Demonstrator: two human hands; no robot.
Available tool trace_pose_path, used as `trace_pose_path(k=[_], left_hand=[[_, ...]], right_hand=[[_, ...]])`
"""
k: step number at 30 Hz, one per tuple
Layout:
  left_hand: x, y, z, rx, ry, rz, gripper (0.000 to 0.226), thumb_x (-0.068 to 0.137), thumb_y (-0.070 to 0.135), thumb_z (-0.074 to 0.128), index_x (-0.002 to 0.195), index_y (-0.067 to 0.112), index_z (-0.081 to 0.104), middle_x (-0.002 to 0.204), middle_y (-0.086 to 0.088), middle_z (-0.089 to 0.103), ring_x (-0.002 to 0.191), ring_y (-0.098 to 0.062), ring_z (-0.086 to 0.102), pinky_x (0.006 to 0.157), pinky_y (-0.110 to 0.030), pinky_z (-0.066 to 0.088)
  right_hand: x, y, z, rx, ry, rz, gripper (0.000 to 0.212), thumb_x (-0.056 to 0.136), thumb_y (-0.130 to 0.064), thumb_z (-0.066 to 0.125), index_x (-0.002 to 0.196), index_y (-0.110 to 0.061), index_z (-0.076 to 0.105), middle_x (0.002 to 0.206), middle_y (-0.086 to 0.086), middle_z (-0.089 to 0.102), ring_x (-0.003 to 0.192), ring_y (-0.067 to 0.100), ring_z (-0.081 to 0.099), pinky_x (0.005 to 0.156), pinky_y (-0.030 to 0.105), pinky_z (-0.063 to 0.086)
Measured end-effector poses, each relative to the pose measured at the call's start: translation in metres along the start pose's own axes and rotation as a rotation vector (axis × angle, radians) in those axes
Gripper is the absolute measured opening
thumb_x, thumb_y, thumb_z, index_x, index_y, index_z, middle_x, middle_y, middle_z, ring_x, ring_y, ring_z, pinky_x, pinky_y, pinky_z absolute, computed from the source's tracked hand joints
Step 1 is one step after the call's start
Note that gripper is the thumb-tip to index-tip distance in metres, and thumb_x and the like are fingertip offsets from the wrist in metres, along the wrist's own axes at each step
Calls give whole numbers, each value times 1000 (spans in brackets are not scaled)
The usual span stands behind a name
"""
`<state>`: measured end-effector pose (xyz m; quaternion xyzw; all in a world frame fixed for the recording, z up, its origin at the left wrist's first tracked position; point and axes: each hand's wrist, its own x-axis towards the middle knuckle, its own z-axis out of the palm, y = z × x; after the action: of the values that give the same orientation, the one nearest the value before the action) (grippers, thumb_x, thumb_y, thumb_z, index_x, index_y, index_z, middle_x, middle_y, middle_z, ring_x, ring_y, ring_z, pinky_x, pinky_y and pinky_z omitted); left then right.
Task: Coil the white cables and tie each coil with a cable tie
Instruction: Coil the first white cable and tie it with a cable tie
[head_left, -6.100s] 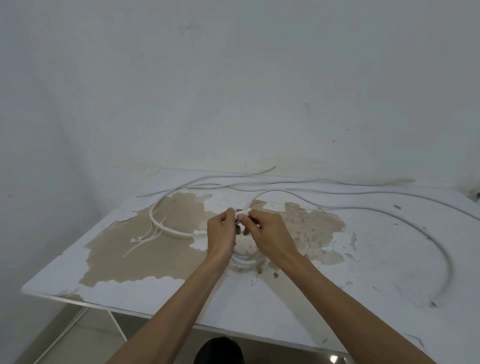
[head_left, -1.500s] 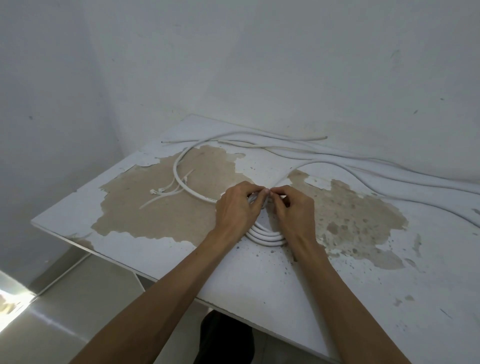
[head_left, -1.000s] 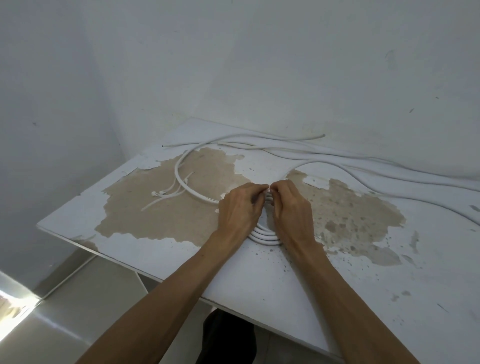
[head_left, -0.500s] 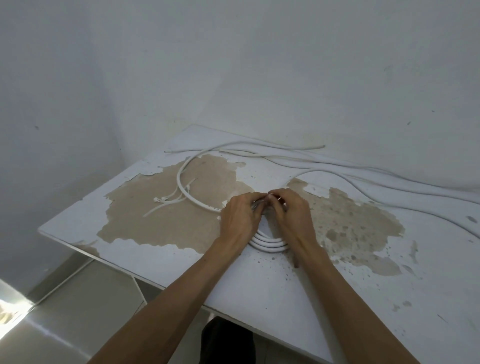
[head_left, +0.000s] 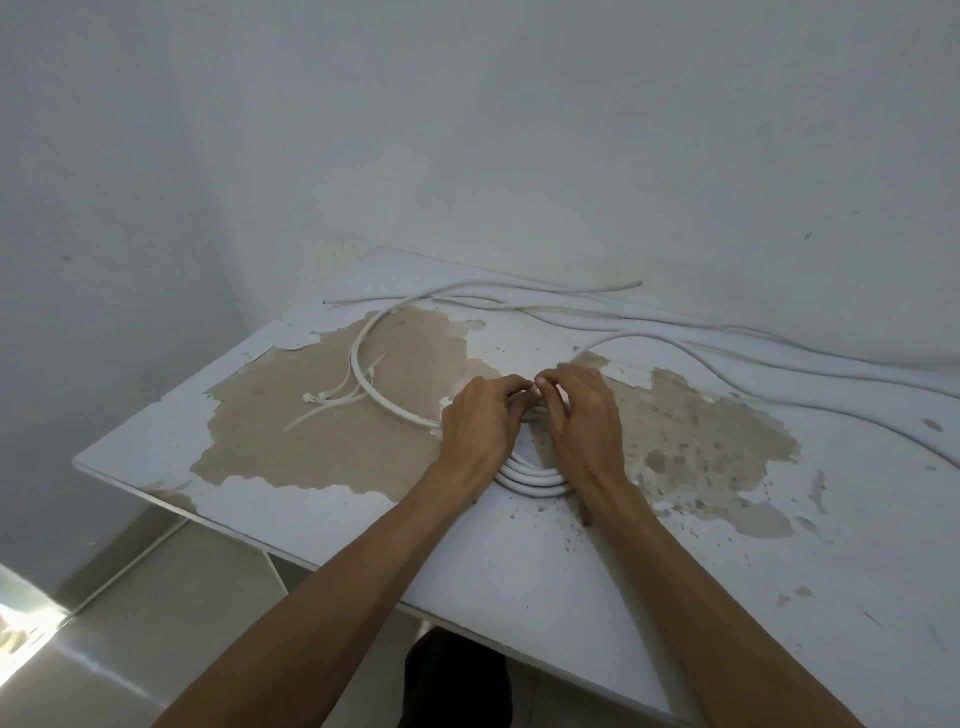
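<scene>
A coil of white cable (head_left: 530, 479) lies flat in the middle of the table, several turns showing between my wrists. My left hand (head_left: 480, 423) and my right hand (head_left: 584, 418) sit on the coil's far side, fingers curled and fingertips meeting there, pinching the bundled turns. What lies between the fingertips is hidden. A free length of the same cable (head_left: 363, 374) curves away to the left and back. Loose white cable ties (head_left: 332, 402) lie on the bare brown patch to the left.
Several long white cables (head_left: 727, 338) run along the back of the worn table (head_left: 571, 582) towards the right. The wall stands right behind the table, and another wall closes the left side. The table's left and front edges drop to a tiled floor.
Both hands stay on the far side of the coil, fingertips working close together. The view has shifted slightly; the coil and loose cables have not moved.
</scene>
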<state>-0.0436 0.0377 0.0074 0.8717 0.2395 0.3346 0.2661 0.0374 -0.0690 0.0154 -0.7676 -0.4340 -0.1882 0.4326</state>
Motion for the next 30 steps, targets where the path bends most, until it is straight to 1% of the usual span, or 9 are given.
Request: trace_pose_path(k=[2,5,9,13,15,17,22,25,30], left_hand=[[2,-1,0,-39,-49,-17,22,101,40,55,107,33,75,91,6,76,86,-17,69,67,-33,51],[3,-6,3,-148,-65,-48,17,98,35,61,108,32,75,93,8,77,86,-15,70,73,-39,56],[2,-12,7,-227,-43,-42,19,99,32,61,106,28,77,92,6,78,83,-13,71,74,-41,57],[3,-2,7,-232,-29,-24,25,99,39,55,103,28,76,90,6,77,83,-13,71,75,-41,57],[5,5,8,-183,-34,-8,29,99,42,50,103,29,75,87,5,76,80,-16,70,72,-40,57],[6,7,8,-141,-63,9,25,100,37,49,103,27,72,87,3,76,79,-18,69,71,-42,57],[5,5,2,-168,-78,23,19,102,34,51,107,26,68,96,4,75,87,-16,69,77,-41,57],[1,5,-3,-182,1,-8,15,102,30,56,106,23,69,96,3,75,87,-16,70,78,-40,56],[-6,3,-25,-154,119,-70,15,102,30,57,105,19,68,95,2,75,87,-19,68,76,-37,54]], right_hand=[[8,-3,-2,92,-99,121,15,103,-21,53,96,-19,66,87,-5,70,85,12,64,78,40,54],[24,-5,-4,79,-187,160,15,103,-23,51,94,-19,63,80,-7,69,78,11,65,74,40,55],[22,-5,4,94,-111,119,16,101,-18,54,88,-15,63,78,-3,65,74,14,61,70,39,52],[11,-1,6,8,45,-21,12,99,-9,58,91,-7,67,84,2,67,76,14,59,71,18,43],[9,0,3,11,103,-16,12,99,-7,59,92,-5,69,85,3,68,77,11,58,73,7,37],[10,-2,2,43,78,41,13,100,-11,58,93,-8,69,85,0,68,77,10,59,72,5,37],[18,-7,-6,135,-45,198,18,100,-32,58,104,-18,69,93,-7,69,88,8,65,75,23,51],[11,-11,-18,141,-58,315,37,94,-44,65,122,-20,62,106,-10,64,96,6,60,81,26,51],[-11,-16,-33,103,-164,534,50,92,-46,67,132,-18,55,112,-2,62,100,17,62,88,35,53]])
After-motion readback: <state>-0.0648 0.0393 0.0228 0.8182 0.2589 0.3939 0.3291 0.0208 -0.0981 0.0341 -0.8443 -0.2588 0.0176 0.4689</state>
